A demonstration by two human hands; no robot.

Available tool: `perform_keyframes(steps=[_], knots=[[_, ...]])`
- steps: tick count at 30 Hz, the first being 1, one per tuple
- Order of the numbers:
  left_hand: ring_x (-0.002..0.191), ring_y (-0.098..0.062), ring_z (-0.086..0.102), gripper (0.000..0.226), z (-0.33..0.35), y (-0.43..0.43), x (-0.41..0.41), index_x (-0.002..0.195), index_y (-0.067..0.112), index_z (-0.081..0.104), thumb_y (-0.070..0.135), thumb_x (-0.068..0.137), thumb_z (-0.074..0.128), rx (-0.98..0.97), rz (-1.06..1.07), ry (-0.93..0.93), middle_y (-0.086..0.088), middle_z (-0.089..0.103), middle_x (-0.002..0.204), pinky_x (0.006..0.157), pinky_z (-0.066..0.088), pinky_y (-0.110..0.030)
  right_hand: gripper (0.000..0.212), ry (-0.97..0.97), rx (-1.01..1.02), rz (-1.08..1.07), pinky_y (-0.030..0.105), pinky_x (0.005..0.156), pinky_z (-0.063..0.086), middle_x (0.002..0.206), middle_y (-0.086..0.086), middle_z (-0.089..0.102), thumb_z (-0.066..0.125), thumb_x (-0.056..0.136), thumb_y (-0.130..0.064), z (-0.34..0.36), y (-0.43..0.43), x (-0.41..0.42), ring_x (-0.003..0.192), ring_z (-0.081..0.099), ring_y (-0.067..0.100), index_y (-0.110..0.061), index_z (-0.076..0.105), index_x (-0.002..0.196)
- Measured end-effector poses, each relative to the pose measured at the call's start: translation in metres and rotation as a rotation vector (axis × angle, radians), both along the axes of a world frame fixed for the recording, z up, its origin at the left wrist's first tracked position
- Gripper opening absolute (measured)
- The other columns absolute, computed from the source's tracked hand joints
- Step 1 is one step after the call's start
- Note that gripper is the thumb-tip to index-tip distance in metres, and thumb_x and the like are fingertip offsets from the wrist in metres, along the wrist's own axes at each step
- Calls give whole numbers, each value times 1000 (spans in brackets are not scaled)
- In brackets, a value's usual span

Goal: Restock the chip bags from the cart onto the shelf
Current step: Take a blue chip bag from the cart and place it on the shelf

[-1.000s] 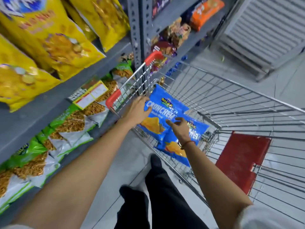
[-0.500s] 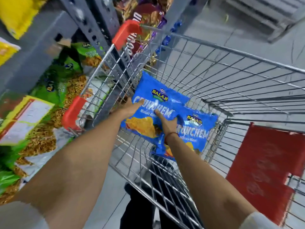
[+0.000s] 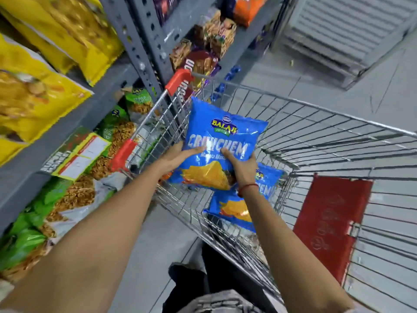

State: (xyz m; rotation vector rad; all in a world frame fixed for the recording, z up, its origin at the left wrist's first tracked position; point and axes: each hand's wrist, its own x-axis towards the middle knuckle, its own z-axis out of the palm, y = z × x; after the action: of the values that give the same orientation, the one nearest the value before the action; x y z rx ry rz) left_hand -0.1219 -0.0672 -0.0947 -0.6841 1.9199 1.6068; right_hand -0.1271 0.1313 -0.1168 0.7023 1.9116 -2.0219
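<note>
Lifted since a moment ago: top blue chip bag (image 3: pixel 222 141), up off the stack and now above the cart's near-left corner, upright and facing the camera. Along the left, grey shelf (image 3: pixel 74 114) with yellow bags (image 3: pixel 33 96) on the upper tier, green bags (image 3: pixel 67 195) on the tier below, a price tag (image 3: pixel 77 155) on the shelf edge between them. Just right of the shelf, wire cart (image 3: pixel 327 136) with red handle caps (image 3: pixel 123 154) beside the shelf edge. Left hand (image 3: pixel 174 158) at the bag's left edge, fingers (image 3: pixel 194 151) curled onto its front, gripping it. Right hand (image 3: pixel 242 168) at the bag's lower right, fingers (image 3: pixel 226 153) spread on the front, clasping it too. Below, second blue chip bag (image 3: pixel 234 208) lying in the cart against its near wall. Farther right, red seat flap (image 3: pixel 331 222) on the cart's near wall.
</note>
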Motion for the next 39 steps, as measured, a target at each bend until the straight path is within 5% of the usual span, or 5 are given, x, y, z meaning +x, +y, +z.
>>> perform_keyframes(steps=[4,8,17,29,39], knots=[[91,-10,69,59,64,13,11,113,25,50,36,62,79,118,20,187,-4,63,115,66,56,-21,40,179,-91,8,23,71,58,88,-9,76,85,66,-11,64,13,-4,82,73,7,-14,66,101],[103,-16,62,96,140,17,17,128,23,38,42,47,86,121,44,352,0,59,120,83,54,-29,37,320,-183,36,33,73,59,90,0,78,85,64,-9,141,10,-13,85,74,17,-10,71,98],[83,-5,68,37,323,-11,29,103,24,58,4,74,71,-41,152,874,12,73,94,73,56,-22,38,744,-235,115,32,73,60,89,-1,77,88,60,-18,338,-26,-19,83,73,16,-16,71,94],[87,-3,68,51,513,-87,113,95,31,63,37,49,85,-230,456,1320,18,73,91,69,55,-17,31,1114,-476,378,24,67,59,83,-8,79,88,59,-23,540,-133,9,83,75,13,-22,71,85],[79,-5,70,61,560,-200,168,92,27,63,44,37,83,-325,788,1317,11,73,89,59,54,-17,62,1163,-463,648,43,87,58,96,1,77,89,43,-47,606,-291,24,90,74,17,-19,71,95]])
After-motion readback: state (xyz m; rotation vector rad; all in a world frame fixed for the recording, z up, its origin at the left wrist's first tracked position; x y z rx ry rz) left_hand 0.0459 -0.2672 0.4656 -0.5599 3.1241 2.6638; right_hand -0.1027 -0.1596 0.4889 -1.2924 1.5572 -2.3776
